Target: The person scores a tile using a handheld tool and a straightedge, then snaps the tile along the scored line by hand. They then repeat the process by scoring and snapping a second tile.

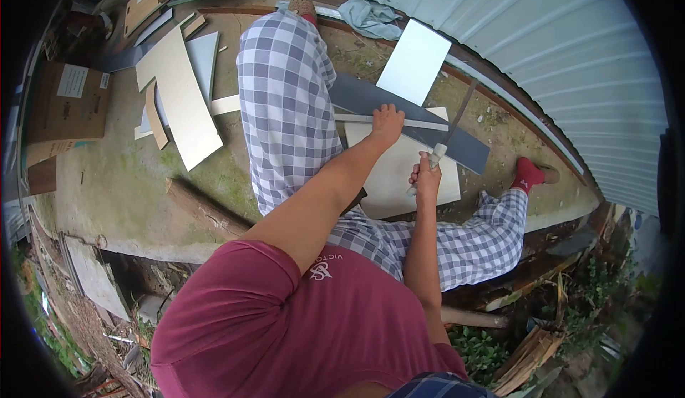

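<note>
My left hand [387,125] is closed over a narrow pale strip [427,123], which lies across a dark grey board [464,148]. Just to the right and nearer my body, my right hand [426,177] grips the pale handle of a long, narrow-bladed tool [464,109]. Its blade slants up and to the right, over the strip's right end; whether it is a saw or a knife I cannot make out. Beneath the dark board lies a cream panel [410,177]. A white panel [414,59] rests beyond it, close to the wall.
Cut cream boards [182,91] lie on the concrete floor left of my bent leg. A cardboard box [69,105] stands at far left. Corrugated metal wall [542,55] runs along the right, with a cloth [369,18] at its foot. A log [207,205] lies near the floor's edge.
</note>
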{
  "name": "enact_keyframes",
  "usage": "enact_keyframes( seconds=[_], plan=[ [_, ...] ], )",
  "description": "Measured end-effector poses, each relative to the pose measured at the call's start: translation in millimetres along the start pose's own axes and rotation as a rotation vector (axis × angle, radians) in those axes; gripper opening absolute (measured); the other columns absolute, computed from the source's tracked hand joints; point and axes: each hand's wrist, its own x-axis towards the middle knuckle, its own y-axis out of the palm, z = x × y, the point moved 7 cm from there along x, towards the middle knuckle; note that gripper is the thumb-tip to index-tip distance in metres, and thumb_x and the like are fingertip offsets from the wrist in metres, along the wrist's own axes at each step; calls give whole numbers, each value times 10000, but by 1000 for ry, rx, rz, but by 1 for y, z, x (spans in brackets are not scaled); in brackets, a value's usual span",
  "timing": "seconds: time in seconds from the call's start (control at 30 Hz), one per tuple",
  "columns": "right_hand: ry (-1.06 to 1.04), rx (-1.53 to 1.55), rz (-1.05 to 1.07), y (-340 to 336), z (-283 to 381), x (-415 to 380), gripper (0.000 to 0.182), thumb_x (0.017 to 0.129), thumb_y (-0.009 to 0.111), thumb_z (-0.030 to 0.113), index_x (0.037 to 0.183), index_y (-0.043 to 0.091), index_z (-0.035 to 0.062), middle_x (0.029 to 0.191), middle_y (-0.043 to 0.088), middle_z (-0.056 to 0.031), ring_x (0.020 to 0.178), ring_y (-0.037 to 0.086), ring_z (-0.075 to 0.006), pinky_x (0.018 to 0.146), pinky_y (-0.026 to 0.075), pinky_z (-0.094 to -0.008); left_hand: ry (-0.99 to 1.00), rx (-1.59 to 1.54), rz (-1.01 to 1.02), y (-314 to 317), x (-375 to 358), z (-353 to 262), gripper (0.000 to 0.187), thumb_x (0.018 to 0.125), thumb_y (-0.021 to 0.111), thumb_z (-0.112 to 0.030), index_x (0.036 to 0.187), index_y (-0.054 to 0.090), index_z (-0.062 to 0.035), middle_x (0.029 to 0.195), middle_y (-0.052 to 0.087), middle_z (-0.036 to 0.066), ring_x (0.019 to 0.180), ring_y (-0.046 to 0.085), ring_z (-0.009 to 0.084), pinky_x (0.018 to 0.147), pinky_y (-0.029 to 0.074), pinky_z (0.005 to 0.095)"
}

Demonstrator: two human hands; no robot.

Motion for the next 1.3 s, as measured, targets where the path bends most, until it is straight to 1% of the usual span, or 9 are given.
enact_keyframes(
  seconds=[0.1,0.2,0.47,0.57,0.67,0.73,0.83,0.93,1.3],
  plan=[
    [-33,219,-48,-25,27,-10,291,969,526,289,1077,550,20,627,457,-2,479,429,-82,432,386,-255,-39,-182,86,-5,4,-8,390,794,716,-337,1029,575,-60,1041,549,159,1005,543,354,802,467,491],
    [-22,389,-94,-54,34,-14,337,971,528,301,1166,501,27,636,448,6,498,416,-76,448,378,-250,-50,-313,-9,-19,23,-20,498,818,696,-394,1111,531,-27,1078,532,201,1010,533,405,817,467,501],
    [102,555,-113,-56,14,9,305,966,538,313,1104,538,40,644,458,9,498,420,-74,444,382,-245,-264,-382,-171,-29,146,36,741,807,714,-405,1301,390,41,1228,449,297,1138,453,469,945,404,528],
    [136,536,-76,-45,11,18,302,961,548,323,1076,550,44,641,465,10,493,428,-72,445,389,-240,-336,-297,-220,-24,192,73,709,810,712,-400,1263,425,64,1191,497,288,1115,496,448,919,428,512],
    [163,380,-70,-38,-1,27,286,951,562,314,1060,576,50,660,491,4,517,464,-70,469,417,-240,-482,-508,-30,1,221,108,685,807,723,-398,1226,468,80,1175,550,261,1057,568,373,877,466,465],
    [165,326,-114,-33,-17,34,269,944,565,297,1032,589,44,685,523,-11,519,483,-78,479,422,-245,-446,-985,229,17,228,102,661,809,738,-383,1216,497,80,1181,579,225,1016,607,291,832,493,403],
    [165,268,-157,-25,-28,45,254,938,568,279,1009,607,39,728,563,-24,550,517,-87,506,440,-248,-527,-1321,339,40,241,110,672,802,760,-357,1242,489,72,1203,579,191,1051,593,248,852,493,362],
    [198,289,-141,-19,-29,48,250,939,567,275,1018,613,42,743,572,-17,596,537,-86,531,461,-242,-503,-1392,504,46,247,108,616,830,743,-318,1246,494,62,1185,597,170,1081,587,245,900,489,359],
    [222,423,-83,-21,-29,50,236,942,565,266,1042,608,56,723,572,-6,606,542,-78,532,474,-230,-383,-1502,454,-7,204,80,470,912,646,-281,1265,504,-5,1214,597,109,1110,577,222,960,470,361]
  ],
)
